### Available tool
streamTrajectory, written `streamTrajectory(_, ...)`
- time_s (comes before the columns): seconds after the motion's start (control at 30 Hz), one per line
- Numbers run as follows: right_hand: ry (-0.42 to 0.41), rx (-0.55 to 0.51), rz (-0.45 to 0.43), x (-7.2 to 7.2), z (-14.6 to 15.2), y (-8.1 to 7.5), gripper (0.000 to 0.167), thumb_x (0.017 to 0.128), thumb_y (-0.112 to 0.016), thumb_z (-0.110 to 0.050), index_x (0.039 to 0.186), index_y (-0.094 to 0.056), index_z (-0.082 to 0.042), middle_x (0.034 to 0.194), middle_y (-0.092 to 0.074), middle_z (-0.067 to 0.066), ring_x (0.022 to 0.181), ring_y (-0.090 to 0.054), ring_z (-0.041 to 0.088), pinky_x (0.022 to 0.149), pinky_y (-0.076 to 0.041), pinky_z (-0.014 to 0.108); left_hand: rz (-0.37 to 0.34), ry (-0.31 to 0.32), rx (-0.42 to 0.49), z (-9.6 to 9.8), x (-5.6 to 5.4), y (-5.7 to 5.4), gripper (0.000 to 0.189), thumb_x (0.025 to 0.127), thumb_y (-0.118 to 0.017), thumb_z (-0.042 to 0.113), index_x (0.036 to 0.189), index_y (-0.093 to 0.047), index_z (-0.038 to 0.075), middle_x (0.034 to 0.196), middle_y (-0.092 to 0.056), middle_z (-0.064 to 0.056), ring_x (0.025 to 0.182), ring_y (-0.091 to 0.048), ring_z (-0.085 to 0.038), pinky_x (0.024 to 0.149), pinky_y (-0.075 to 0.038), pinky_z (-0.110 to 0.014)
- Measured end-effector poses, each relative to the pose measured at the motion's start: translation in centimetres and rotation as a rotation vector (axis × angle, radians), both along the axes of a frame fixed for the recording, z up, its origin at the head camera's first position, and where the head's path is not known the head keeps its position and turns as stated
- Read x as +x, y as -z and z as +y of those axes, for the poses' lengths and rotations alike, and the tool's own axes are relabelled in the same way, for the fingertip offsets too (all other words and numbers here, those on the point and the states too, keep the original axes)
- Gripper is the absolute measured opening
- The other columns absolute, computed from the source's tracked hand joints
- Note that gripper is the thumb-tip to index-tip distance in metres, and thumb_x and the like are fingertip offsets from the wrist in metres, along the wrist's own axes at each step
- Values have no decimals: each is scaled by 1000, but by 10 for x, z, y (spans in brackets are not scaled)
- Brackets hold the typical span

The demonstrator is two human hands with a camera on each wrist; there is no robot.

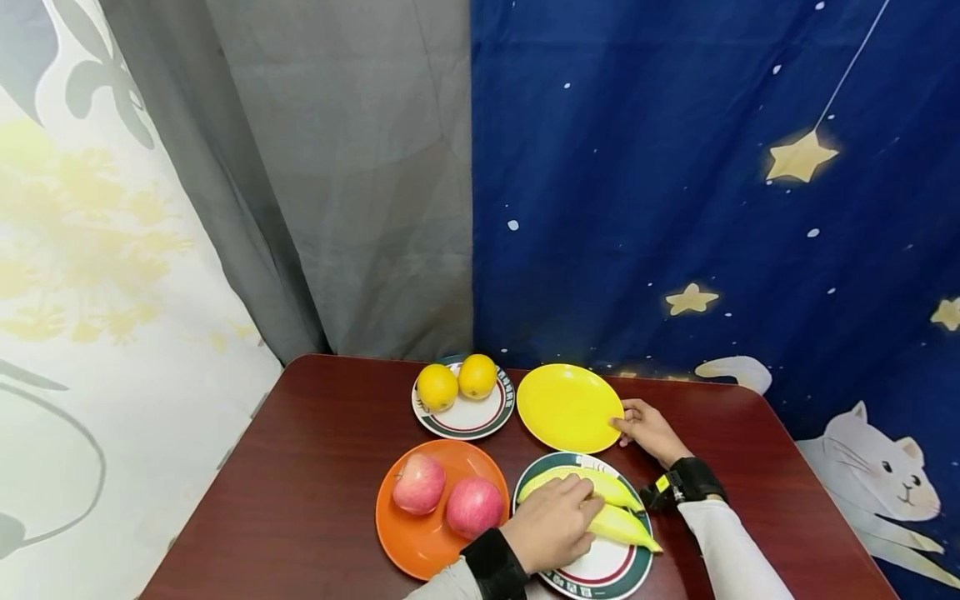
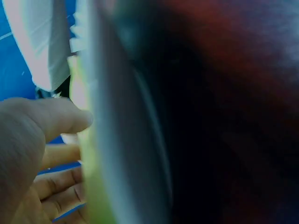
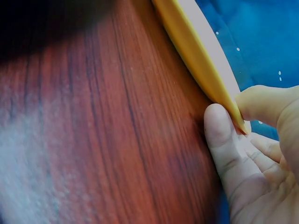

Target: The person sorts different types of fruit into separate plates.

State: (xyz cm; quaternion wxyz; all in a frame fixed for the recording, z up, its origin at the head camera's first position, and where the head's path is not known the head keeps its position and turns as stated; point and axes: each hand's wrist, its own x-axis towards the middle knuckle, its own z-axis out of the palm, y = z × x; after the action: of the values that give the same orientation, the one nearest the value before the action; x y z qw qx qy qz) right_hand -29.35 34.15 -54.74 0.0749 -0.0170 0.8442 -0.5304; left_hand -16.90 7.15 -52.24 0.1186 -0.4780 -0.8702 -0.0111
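In the head view my left hand [image 1: 551,518] grips the nearer banana [image 1: 621,528] on a white plate with a green patterned rim [image 1: 639,572]. A second banana [image 1: 576,478] lies just behind it on that plate. The left wrist view, dim and blurred, has the thumb [image 2: 70,116] against the yellow peel, the other fingers beyond it. Farther back, my right hand [image 1: 648,432] pinches the right edge of a yellow plate [image 1: 568,408], which has nothing on it. The right wrist view shows that plate's rim [image 3: 201,58] between thumb and fingers, close over the table.
An orange plate [image 1: 405,546] carrying two apples [image 1: 475,507] stands left of the bananas. Behind it, two yellow round fruits [image 1: 437,387] rest on another green-rimmed plate [image 1: 467,429]. The dark red wooden table [image 1: 300,500] ends at grey and blue curtains [image 1: 600,208].
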Motion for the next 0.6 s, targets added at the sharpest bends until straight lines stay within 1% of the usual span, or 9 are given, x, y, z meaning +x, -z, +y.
streamTrajectory(0.07, 4, -14, 6, 1, 1, -2, 56, 109, -69, -7, 149, -42, 20, 103, -66, 15, 71, -65, 19, 68, -61, 24, -2, 12, -23, 4, 1, 4, 46, 102, -79, 45, 138, -70, 18, 123, -65, 7, 112, -58, -6, 100, -48, -16)
streamTrajectory(0.13, 1, -15, 11, 1, 2, -3, 56, 109, -69, -8, 149, -41, 20, 103, -66, 15, 70, -65, 19, 68, -61, 24, -13, 17, -37, 7, 3, 8, 49, 102, -79, 47, 140, -68, 17, 126, -65, 7, 115, -59, -6, 102, -49, -16)
streamTrajectory(0.2, -6, -13, 13, 2, 2, -2, 57, 109, -69, -8, 149, -41, 21, 102, -65, 14, 71, -65, 18, 68, -60, 24, 21, 22, -40, 9, 4, 12, 49, 101, -79, 50, 136, -68, 17, 124, -65, 6, 113, -58, -7, 100, -50, -17)
streamTrajectory(0.23, -3, -10, 11, 3, 2, -2, 56, 109, -69, -8, 149, -42, 20, 100, -65, 13, 71, -64, 18, 68, -60, 24, 23, 22, -39, 9, 4, 13, 48, 102, -78, 52, 134, -69, 18, 124, -65, 6, 112, -58, -6, 99, -50, -17)
streamTrajectory(0.4, 6, -13, 9, 3, 0, 0, 54, 108, -69, -7, 148, -43, 19, 98, -64, 11, 70, -64, 17, 68, -60, 23, -9, 33, -30, 9, 4, 13, 45, 102, -80, 50, 131, -70, 18, 119, -65, 7, 105, -57, -5, 94, -49, -14)
streamTrajectory(0.47, 4, -16, 14, 3, -1, 1, 55, 108, -69, -7, 148, -42, 19, 100, -65, 13, 70, -64, 17, 68, -60, 24, -19, 43, -12, 7, 5, 9, 41, 101, -81, 46, 128, -71, 17, 115, -64, 7, 100, -57, -5, 90, -48, -13)
streamTrajectory(0.5, -3, -15, 19, 2, -1, 1, 55, 109, -69, -7, 148, -41, 20, 100, -65, 14, 70, -64, 17, 68, -60, 24, -28, 47, 5, 6, 5, 6, 40, 100, -82, 45, 127, -71, 17, 113, -64, 8, 98, -56, -4, 87, -48, -12)
streamTrajectory(0.53, -8, -17, 24, 2, -1, 1, 56, 109, -69, -7, 148, -41, 21, 101, -65, 15, 71, -64, 17, 68, -60, 24, -35, 52, 25, 4, 5, 0, 39, 99, -83, 43, 126, -71, 16, 111, -63, 7, 96, -56, -3, 83, -48, -11)
streamTrajectory(0.6, -7, -42, 32, 1, 1, 3, 57, 107, -71, -7, 147, -42, 20, 100, -65, 16, 70, -64, 18, 68, -60, 24, -63, 56, 72, 2, 4, -15, 38, 98, -83, 39, 125, -69, 15, 109, -61, 6, 89, -54, -1, 75, -47, -9)
